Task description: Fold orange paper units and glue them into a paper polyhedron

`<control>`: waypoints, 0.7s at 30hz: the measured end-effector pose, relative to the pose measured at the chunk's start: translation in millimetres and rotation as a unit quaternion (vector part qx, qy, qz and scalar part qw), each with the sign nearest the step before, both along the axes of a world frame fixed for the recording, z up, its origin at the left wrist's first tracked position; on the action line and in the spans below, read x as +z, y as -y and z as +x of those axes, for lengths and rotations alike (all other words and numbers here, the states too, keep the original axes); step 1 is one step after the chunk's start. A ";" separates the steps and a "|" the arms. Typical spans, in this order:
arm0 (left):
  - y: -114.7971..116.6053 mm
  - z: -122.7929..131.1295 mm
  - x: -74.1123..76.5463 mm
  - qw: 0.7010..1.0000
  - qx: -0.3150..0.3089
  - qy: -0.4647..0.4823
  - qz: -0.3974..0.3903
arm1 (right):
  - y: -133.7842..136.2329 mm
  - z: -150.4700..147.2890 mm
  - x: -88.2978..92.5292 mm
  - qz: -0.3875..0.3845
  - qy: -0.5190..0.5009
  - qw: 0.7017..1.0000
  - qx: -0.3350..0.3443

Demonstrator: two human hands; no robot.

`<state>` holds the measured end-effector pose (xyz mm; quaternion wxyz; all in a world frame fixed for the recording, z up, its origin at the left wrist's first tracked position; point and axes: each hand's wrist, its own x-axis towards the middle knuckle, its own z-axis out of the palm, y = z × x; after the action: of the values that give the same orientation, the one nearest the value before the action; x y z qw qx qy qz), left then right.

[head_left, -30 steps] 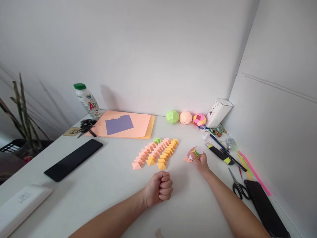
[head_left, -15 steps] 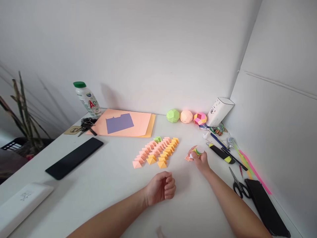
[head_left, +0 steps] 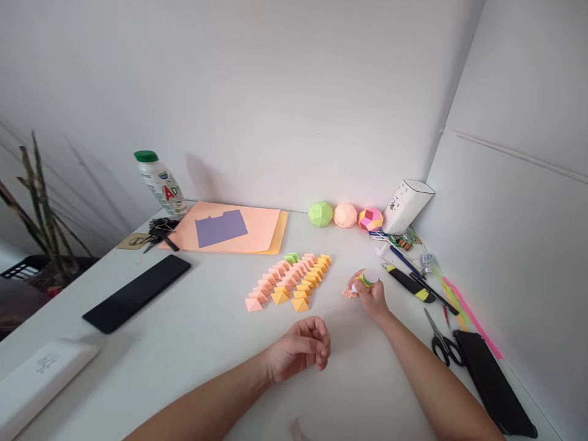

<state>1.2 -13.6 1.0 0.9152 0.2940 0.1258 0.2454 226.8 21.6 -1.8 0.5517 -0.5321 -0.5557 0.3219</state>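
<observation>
My right hand (head_left: 371,296) grips a glue stick (head_left: 367,278) with a white end and a yellow-green label. Its tip points down to the left, at a small peach paper piece (head_left: 350,293) under the fingers, which partly hide it. Nearer to me, my left hand (head_left: 301,350) hovers over or rests on the table with its fingers loosely curled and the thumb across them; I see nothing in it. Beyond it stand rows of small folded paper pyramids, peach (head_left: 254,304), orange (head_left: 300,304) and green (head_left: 291,258).
Against the wall sit a green paper ball (head_left: 320,214), a peach one (head_left: 345,215) and a pink-yellow one (head_left: 370,218). A utility knife (head_left: 408,283), scissors (head_left: 441,340) and a black case (head_left: 496,383) lie at right. Paper sheets (head_left: 266,226), a bottle (head_left: 163,187) and a black phone (head_left: 138,294) are at left.
My left hand has loosened from a tighter fist, turning a little, with the thumb now reaching across towards the fingertips. My right hand and the glue stick have barely moved.
</observation>
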 end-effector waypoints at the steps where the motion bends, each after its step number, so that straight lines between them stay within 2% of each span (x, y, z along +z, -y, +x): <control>1: 1.5 0.3 0.3 1.000 0.019 -0.003 0.023 | 0.2 -0.6 0.7 0.000 -0.003 1.000 0.004; 4: 5.5 0.8 2.0 0.995 0.067 -0.020 0.067 | 0.0 -1.9 1.6 -0.001 -0.008 1.000 0.007; 6: 7.2 0.4 3.4 0.994 0.075 -0.027 0.077 | -0.3 -2.2 1.4 -0.004 -0.008 1.000 0.006; 16: 4.7 -0.2 6.7 0.998 0.040 0.044 0.029 | 0.9 -0.5 2.6 -0.014 0.002 1.000 -0.002; 21: 4.1 -1.1 7.0 0.998 0.039 0.048 0.015 | 0.6 0.5 1.2 -0.014 0.007 1.000 -0.012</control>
<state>0.1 -17.6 8.0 0.9053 0.2910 0.0892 0.2962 227.3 21.0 -0.6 0.5439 -0.5492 -0.5484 0.3192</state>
